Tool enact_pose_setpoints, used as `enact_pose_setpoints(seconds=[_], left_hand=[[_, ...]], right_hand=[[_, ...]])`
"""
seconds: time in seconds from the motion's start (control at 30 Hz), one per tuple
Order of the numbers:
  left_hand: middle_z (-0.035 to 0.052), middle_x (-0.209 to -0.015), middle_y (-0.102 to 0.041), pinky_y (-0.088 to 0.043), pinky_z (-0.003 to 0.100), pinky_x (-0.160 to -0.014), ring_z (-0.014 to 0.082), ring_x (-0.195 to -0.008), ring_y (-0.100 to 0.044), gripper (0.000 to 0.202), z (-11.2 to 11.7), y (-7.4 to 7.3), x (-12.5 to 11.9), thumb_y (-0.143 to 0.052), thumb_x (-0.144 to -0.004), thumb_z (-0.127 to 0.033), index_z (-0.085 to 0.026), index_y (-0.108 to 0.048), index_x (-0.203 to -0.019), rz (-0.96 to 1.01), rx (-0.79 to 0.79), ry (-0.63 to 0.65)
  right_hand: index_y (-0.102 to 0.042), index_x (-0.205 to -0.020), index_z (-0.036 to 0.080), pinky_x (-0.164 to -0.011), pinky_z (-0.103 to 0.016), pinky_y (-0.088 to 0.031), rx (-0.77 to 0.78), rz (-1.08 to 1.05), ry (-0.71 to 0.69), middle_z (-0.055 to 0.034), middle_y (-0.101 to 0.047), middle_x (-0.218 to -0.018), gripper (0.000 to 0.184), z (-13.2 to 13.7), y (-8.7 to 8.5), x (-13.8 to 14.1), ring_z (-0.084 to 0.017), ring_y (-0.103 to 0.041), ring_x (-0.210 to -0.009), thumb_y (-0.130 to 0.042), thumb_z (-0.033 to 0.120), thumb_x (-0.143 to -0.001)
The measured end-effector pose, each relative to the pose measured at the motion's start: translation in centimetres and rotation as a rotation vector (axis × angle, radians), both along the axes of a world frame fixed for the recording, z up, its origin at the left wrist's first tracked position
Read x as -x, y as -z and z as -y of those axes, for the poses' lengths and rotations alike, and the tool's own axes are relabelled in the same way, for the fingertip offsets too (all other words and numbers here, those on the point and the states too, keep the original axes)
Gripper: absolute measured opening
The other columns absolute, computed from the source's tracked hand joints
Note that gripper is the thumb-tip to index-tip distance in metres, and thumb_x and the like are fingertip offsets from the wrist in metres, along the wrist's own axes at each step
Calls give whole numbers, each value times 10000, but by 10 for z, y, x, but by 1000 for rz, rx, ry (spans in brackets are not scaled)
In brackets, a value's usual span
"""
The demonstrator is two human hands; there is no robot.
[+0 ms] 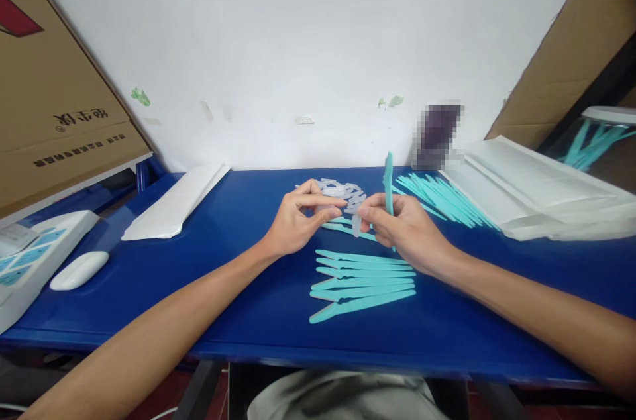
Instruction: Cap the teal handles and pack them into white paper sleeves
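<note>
My right hand (405,231) is closed around a slim teal plastic stick (388,183) that points upward, with a small clear cap (356,224) hanging at its lower end. My left hand (298,218) is pinched beside it, thumb and fingers together, touching what looks like a clear cap; I cannot make it out fully. Just behind both hands lies a pile of clear caps (340,193). In front of them several teal sticks (362,281) lie in a neat row on the blue table (238,301).
A larger heap of teal sticks (442,200) lies at the back right beside stacked white bags (536,198). A folded white bag (173,205), a white mouse (79,270) and a white device (30,254) sit at the left. Cardboard boxes lean on both sides.
</note>
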State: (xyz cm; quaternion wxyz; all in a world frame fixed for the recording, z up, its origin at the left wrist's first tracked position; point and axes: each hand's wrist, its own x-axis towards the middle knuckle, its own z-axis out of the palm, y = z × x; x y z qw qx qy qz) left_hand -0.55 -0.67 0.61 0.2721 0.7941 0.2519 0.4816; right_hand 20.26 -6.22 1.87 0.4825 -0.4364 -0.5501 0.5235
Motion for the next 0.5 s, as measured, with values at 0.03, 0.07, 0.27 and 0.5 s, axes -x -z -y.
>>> enact_pose_setpoints(seconds=[0.03,0.07,0.27,0.5], left_hand=[[-11,-659,-415,-378,284,-597,128,-637,-412,322,-1,0,2,-732,-855,-513,-227,-826,-970,18,-9,-25],[-26,-608,-389,-356,278,-577,115,-593,-378,308,-2,0,4,-750,-846,-494,-214,-828,-950,33,-22,-51],[-37,-498,-507,-350,240,-503,77,-469,-395,187,-2,-1,7,-801,-821,-366,-185,-818,-868,26,-229,-24],[67,-801,-756,-534,272,-653,156,-684,-677,192,-4,-1,11,-757,-824,-265,-164,-777,-986,-130,-429,71]], right_hand=[[-633,-742,169,-415,-256,-181,-4,8,3,0,-643,-631,307,0,0,-1,-41,-298,-407,-779,439,-755],[-630,-749,170,-416,-256,-181,-8,15,4,-6,-655,-645,301,0,0,-2,-40,-295,-407,-761,439,-777],[-616,-798,167,-408,-248,-146,-6,20,-20,-36,-715,-729,245,-3,2,-9,-23,-250,-403,-712,389,-831],[-598,-821,180,-407,-244,-176,-29,104,-66,-33,-727,-775,222,-3,2,-13,-27,-267,-406,-655,386,-880]])
